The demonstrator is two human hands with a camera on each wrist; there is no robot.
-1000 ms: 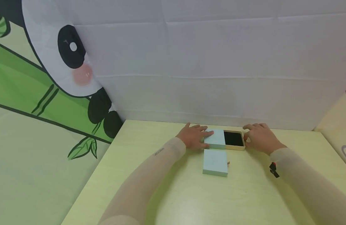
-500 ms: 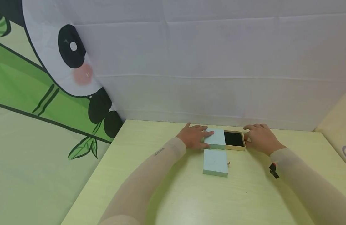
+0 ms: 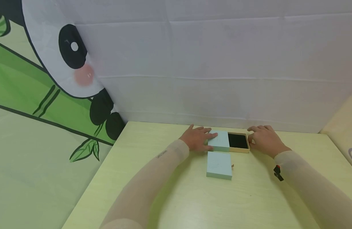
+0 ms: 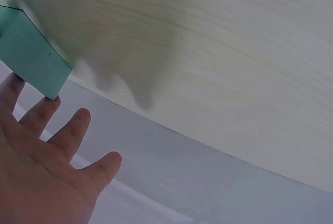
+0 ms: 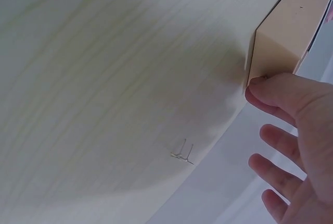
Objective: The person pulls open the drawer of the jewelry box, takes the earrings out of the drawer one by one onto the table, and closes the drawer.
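At the back of the table lies a light blue sliding box (image 3: 221, 142), its cream drawer (image 3: 239, 150) pulled partly out to the right. A black lining (image 3: 237, 140) shows inside the drawer. My left hand (image 3: 195, 139) rests with spread, straight fingers on the left end of the sleeve; in the left wrist view two fingertips touch its edge. My right hand (image 3: 266, 142) pinches at the drawer's outer end with thumb and index finger, the other fingers loose. The pinched part is hidden behind the fingertips. In the right wrist view the drawer side (image 5: 291, 23) appears pinkish beige.
A second light blue box (image 3: 219, 163), closed, lies just in front, with a small brown tab (image 3: 232, 165) on its right side. Thin wire-like strands (image 5: 183, 155) show near the table's edge. A white cloth (image 3: 193, 95) hangs behind the table (image 3: 179, 203).
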